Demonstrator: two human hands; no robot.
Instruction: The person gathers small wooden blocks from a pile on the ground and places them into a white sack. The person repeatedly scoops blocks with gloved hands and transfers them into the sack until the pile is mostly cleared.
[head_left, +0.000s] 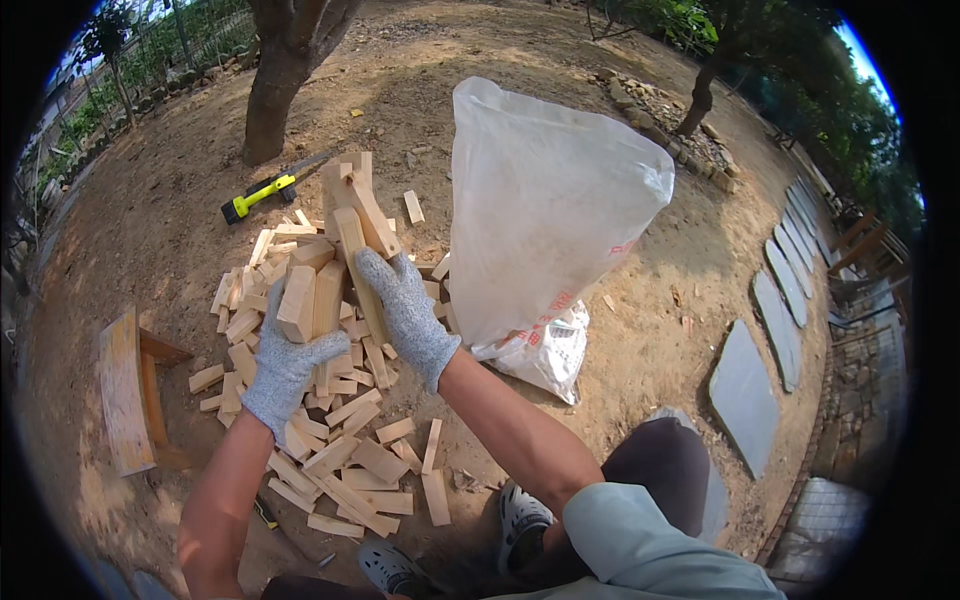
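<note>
Both hands wear grey knit gloves and clasp a bundle of cut wood blocks (352, 221) between them, above a pile. My left hand (289, 367) grips the bundle's near left side, with its thumb across the lower ends of the blocks. On the right side, my right hand (409, 315) presses against a long block, its thumb towards the top. Beneath lies a heap of loose wood offcuts (367, 480) on the bare soil. To the right of my right hand stands a large translucent white plastic sack (547, 195) bearing red writing.
A yellow-green cordless saw (259, 199) lies beyond the pile near a tree trunk (274, 97). A wooden stool (124, 397) is at the left. Silvery plastic packaging (551, 352) sits at the sack's base. Stone slabs (746, 397) line the right. A yellow-and-black tool (265, 513) lies near my feet.
</note>
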